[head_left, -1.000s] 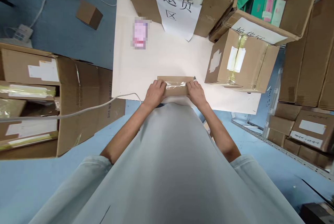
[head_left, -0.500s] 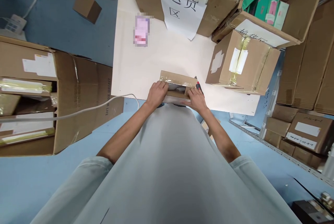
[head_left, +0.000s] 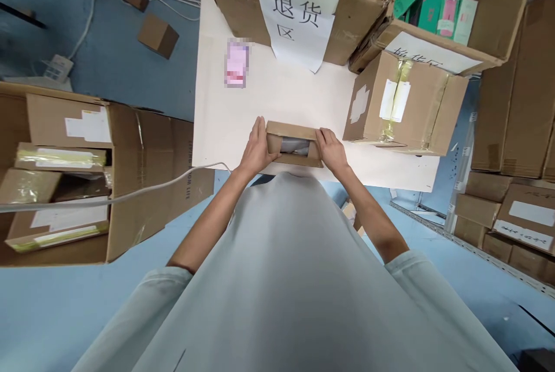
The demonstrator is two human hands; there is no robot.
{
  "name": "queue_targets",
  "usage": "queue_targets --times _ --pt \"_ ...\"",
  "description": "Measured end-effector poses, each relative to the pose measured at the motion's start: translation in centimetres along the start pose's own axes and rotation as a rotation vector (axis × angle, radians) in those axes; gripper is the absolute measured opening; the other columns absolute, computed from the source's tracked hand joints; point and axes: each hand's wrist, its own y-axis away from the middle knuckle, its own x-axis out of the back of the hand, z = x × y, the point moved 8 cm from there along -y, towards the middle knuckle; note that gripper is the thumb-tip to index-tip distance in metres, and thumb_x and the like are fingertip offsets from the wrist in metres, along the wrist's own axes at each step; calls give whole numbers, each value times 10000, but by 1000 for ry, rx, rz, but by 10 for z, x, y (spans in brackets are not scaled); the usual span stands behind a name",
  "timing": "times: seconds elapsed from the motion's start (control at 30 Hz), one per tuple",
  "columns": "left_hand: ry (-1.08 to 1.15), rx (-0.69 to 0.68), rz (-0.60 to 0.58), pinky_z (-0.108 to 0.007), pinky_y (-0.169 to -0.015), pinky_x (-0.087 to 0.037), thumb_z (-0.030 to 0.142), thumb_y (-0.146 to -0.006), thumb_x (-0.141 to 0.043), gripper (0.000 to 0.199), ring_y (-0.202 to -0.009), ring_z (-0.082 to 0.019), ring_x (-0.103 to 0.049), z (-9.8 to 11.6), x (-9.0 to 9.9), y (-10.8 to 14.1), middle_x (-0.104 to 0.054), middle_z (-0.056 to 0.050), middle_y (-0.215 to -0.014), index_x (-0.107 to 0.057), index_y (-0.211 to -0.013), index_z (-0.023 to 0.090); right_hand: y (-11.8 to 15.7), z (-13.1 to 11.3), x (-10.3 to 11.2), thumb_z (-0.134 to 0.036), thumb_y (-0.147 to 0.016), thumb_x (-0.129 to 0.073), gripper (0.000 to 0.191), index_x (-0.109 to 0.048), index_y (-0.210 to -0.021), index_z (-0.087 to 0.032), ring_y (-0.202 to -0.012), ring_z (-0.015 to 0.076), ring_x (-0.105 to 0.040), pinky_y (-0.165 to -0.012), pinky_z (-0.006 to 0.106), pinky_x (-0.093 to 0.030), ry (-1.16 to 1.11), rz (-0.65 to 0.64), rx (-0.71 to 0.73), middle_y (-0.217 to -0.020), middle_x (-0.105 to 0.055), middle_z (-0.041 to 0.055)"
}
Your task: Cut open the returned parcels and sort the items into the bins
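Observation:
A small brown cardboard box (head_left: 291,128) sits at the table's near edge, its top parted. Through the opening a grey item (head_left: 295,146) shows inside; what it is I cannot make out. My left hand (head_left: 256,147) holds the box's left end, fingers extended along the side and thumb at the near corner. At the right end, my right hand (head_left: 332,149) grips the box, its fingers over the edge.
A taped carton (head_left: 427,106) stands on the white table (head_left: 299,94) to the right. Large open cartons (head_left: 355,28) line the back. A pink packet (head_left: 236,64) lies back left. A cable (head_left: 165,175) crosses the big carton at left.
Both hands have shifted outward to the ends of the small box, and its opening shows wider. The red and black tool near my right hand is no longer visible. The view has shifted slightly.

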Motion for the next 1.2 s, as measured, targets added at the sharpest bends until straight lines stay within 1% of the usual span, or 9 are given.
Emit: queue_targets --times 0.2,0.33,0.43,0.6,0.7,0.83,0.9,1.03,1.2 --pt "141 241 -62 -638 -1279 -500 694 -904 -888 1485 -1566 -468 -572 -39 -28 0 -302 -289 -1881 157 -1862 252 -25 36 7 -524 -1232 -318 496 -661 -1414 -215 -1161 349 -703 -1009 465 -579 -247 53 -84 -1238 -782 166" --pt "54 183 -31 -616 -1227 -555 789 -875 -866 1453 -1532 -473 -594 -35 -26 5 -337 -283 -1858 22 -1881 231 -43 63 -11 -643 -1176 -475 571 -564 -1569 -238 -972 322 -712 -982 469 -576 -460 52 -260 -983 -749 66" --pt "-37 150 34 -610 -1275 -523 789 -831 -901 1442 -1609 -489 -511 -24 -21 -2 -319 -305 -1844 -115 -1868 167 -52 69 -23 -610 -1143 -568 551 -560 -1561 -251 -988 302 -713 -979 458 -590 -545 74 -369 -1055 -744 63" --pt "-130 43 90 -605 -1388 -396 517 -874 -901 1204 -1699 -464 -380 8 -14 -13 -357 -288 -1814 -265 -1825 140 -54 46 2 -415 -1168 -523 340 -673 -1386 -202 -1218 319 -671 -1071 476 -595 -351 202 -431 -1394 -684 176" --pt "-110 -13 135 -597 -1405 -368 365 -909 -796 1059 -1722 -436 -352 23 2 -7 -355 -287 -1810 -290 -1807 123 -48 6 26 -257 -1175 -416 367 -736 -1335 -175 -1326 354 -613 -1154 508 -559 -137 205 -261 -1413 -686 198" --pt "-108 -3 253 -624 -1369 -400 273 -970 -674 778 -1670 -406 -418 24 35 11 -444 -238 -1755 -468 -1716 190 -33 -53 14 -186 -1171 -406 413 -779 -1346 -167 -1262 347 -660 -1153 491 -552 -12 -80 114 -1310 -780 176" --pt "-133 19 268 -626 -1322 -443 224 -1007 -617 555 -1576 -393 -499 21 47 17 -560 -209 -1646 -636 -1561 226 -22 -67 2 -174 -1147 -493 356 -796 -1333 -145 -1274 349 -680 -1172 488 -539 29 -213 203 -1324 -802 185" --pt "-204 -2 127 -600 -1186 -525 117 -1014 -518 396 -1351 -385 -597 17 44 19 -754 -154 -1352 -802 -1242 273 -2 -67 5 -236 -1120 -646 347 -764 -1425 -119 -1437 380 -638 -1255 530 -477 41 -201 196 -1528 -747 211" --pt "-262 -16 -20 -552 -1100 -571 127 -1013 -484 424 -1203 -382 -681 10 29 14 -800 -170 -1253 -814 -1263 217 35 -31 26 -391 -1072 -787 624 -649 -1624 -136 -1618 434 -511 -1323 611 -406 -12 -47 36 -1760 -557 250"
